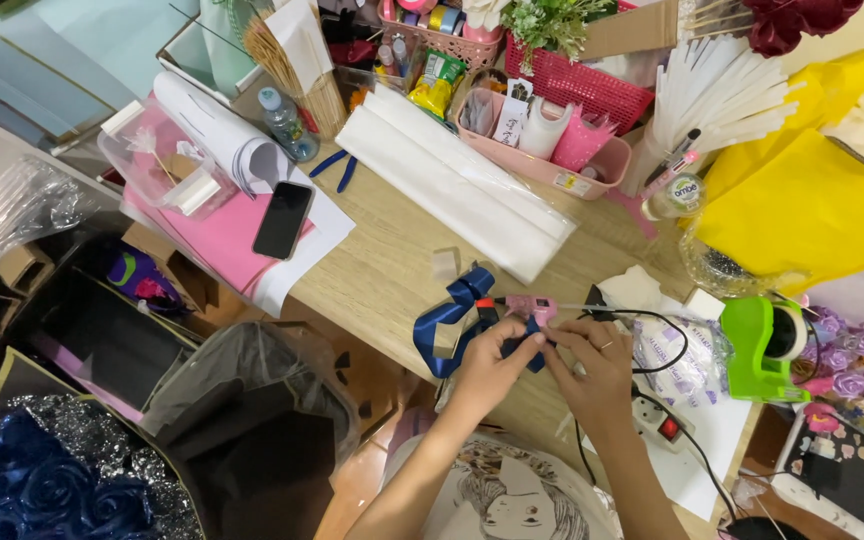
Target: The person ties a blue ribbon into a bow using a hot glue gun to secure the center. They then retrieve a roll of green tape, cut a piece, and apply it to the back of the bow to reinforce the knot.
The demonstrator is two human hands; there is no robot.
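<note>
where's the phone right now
The black phone lies face up on the pink and white paper sheets at the table's left edge in the head view, just below the rolled white paper.

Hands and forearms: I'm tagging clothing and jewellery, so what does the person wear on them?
Both forearms are bare, no sleeves, gloves or watch showing. The right hand has a thin ring on one finger. The left hand shows no jewellery.

The ribbon (pixel 447 320) is glossy blue satin cloth. The desk (pixel 392 270) is pale matt wood. The tape dispenser (pixel 757 350) is smooth green plastic, the phone (pixel 283 220) glossy black, and the white roll (pixel 452 185) looks like matt paper.
</note>
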